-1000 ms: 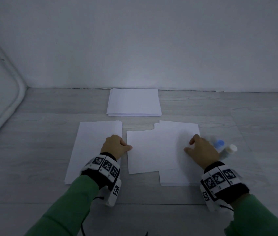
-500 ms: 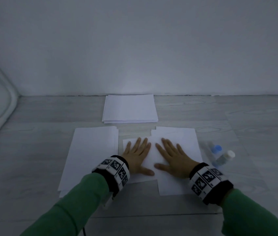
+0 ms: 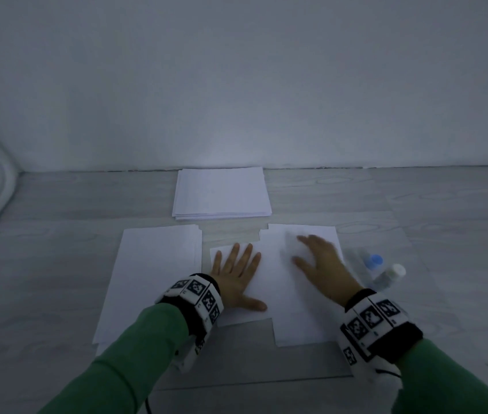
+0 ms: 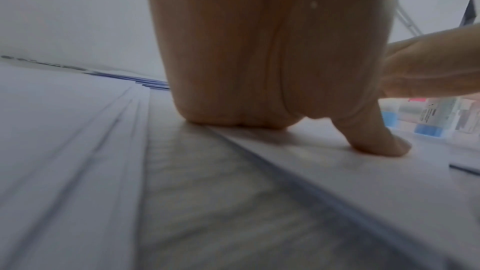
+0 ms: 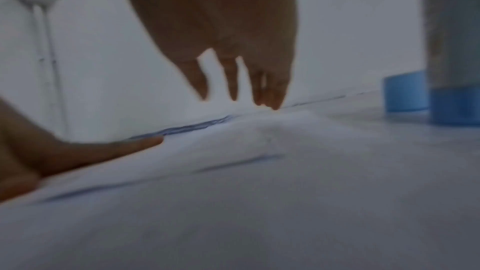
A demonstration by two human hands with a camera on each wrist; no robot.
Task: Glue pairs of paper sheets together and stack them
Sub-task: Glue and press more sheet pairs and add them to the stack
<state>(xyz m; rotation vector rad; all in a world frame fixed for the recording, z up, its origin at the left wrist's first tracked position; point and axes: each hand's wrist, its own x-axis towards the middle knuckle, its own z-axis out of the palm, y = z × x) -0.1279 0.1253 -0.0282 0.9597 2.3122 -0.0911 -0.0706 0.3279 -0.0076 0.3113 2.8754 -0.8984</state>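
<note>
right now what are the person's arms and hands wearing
Both arms are in green long sleeves. Each wrist carries a bulky black band with white square panels printed with black-and-white coded markers: one behind the left hand, one behind the right hand. A thin dark cable hangs from under the left band. The hands are bare, without gloves.

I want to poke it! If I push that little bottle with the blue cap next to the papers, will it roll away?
Probably. The blue-capped bottle looks round and seems to lie on its side, so a nudge could roll it. It looks small and likely light. The white-capped bottle lies right beside it and might block it that way.
</note>
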